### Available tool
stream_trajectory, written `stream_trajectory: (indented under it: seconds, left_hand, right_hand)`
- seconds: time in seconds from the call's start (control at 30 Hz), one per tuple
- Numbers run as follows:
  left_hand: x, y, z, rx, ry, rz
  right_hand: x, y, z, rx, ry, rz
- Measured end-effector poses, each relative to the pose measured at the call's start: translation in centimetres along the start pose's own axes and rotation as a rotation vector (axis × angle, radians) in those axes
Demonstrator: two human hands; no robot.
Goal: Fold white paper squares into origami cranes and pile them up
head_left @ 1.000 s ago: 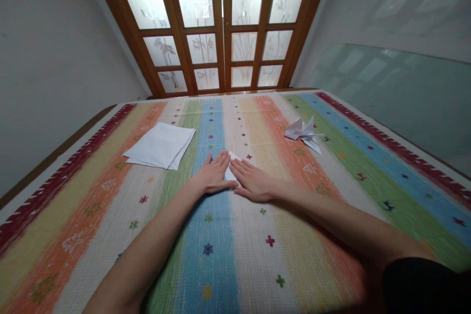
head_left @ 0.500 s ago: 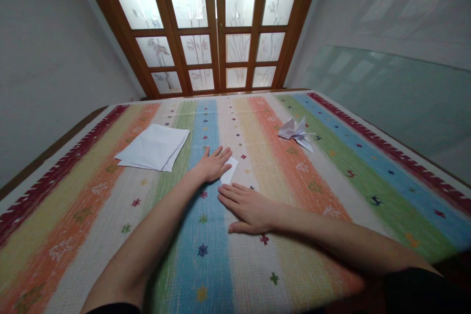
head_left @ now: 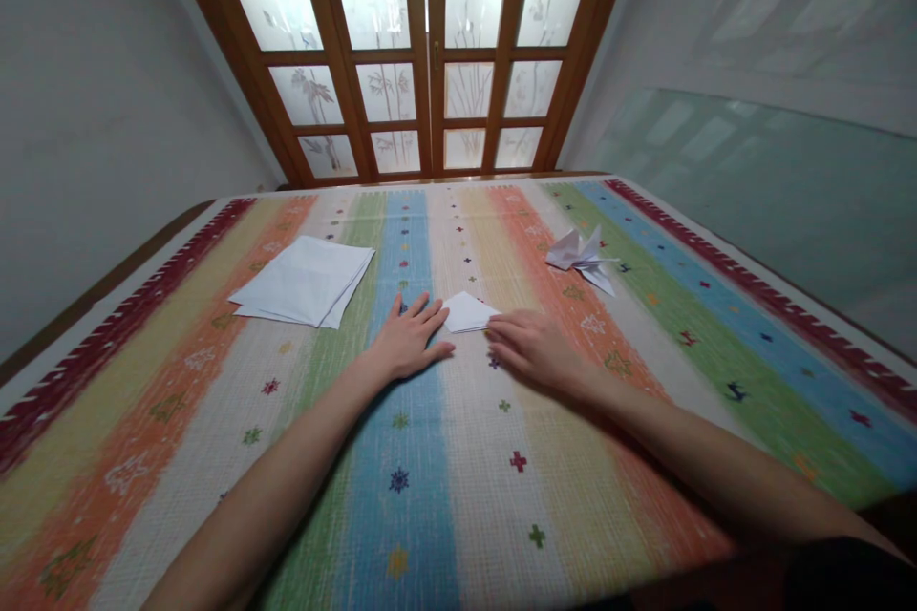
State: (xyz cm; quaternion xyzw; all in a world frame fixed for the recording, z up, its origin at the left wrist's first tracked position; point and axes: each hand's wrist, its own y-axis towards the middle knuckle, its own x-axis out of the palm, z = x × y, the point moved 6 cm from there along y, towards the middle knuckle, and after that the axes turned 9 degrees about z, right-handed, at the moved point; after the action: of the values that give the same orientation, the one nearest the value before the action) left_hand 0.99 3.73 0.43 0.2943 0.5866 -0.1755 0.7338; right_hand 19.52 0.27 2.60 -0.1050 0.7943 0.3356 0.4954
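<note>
A small folded white paper (head_left: pixel 468 313) lies on the striped tablecloth (head_left: pixel 458 458) in the middle of the table. My left hand (head_left: pixel 410 341) rests flat on the cloth just left of it, fingers stretched out, fingertips close to the paper's left edge. My right hand (head_left: pixel 531 347) lies palm down to the right of the paper, with its fingertips touching the paper's right corner. Neither hand lifts the paper.
A stack of white paper sheets (head_left: pixel 305 280) lies at the left. A finished folded paper figure (head_left: pixel 582 257) sits at the right rear. Wooden doors with frosted glass panes (head_left: pixel 430 48) stand behind the table. A glass pane (head_left: pixel 774 181) leans on the right wall.
My right hand moved from below the paper up to its right side. The left hand slid off the paper, which now lies more exposed and turned.
</note>
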Motion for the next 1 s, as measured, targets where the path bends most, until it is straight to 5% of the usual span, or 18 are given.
stream_trajectory:
  seconds: [0.1,0.2,0.4,0.73,1.0]
  left_hand:
    - [-0.1,-0.7,1.0,0.014,-0.023,0.001]
    - [-0.3,-0.8,1.6,0.044,-0.066,-0.011]
    - [-0.3,0.0,1.9,0.078,-0.072,0.076]
    - [-1.3,-0.6,2.3,0.159,-0.075,0.171]
    - [-0.8,-0.5,1.7,0.182,-0.154,0.171]
  right_hand:
    - [-0.7,-0.4,2.8,0.199,0.149,0.131]
    - [-0.3,-0.3,4.0,0.325,0.336,0.103]
    - [0.8,1.4,2.9,0.235,0.436,-0.046]
    - [2.0,1.1,0.6,0.153,0.451,-0.117]
    - [1.6,2.8,2.6,0.074,0.349,-0.037]
